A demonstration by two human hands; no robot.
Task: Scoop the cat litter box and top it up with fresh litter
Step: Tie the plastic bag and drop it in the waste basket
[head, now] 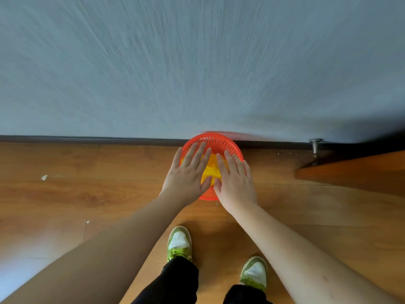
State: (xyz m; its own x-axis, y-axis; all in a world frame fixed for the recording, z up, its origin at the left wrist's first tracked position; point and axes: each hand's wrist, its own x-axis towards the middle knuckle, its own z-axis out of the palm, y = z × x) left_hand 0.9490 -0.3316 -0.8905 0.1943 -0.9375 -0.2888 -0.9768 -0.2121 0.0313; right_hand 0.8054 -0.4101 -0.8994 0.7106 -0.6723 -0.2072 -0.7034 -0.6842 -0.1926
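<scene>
A round red-orange plastic basket (215, 142) with a mesh wall stands on the wooden floor against the grey wall. A crumpled yellow bag or liner (211, 168) lies inside it. My left hand (189, 174) hovers over the basket's left side, fingers spread, palm down. My right hand (235, 178) is over its right side, also flat with fingers apart. Neither hand holds anything. No litter box or scoop is in view.
A wooden door edge (350, 172) juts in at the right, with a metal door stop (315, 145) by the dark skirting. Small white scraps (44, 177) lie on the floor at left. My feet in green and white shoes (179, 242) stand below.
</scene>
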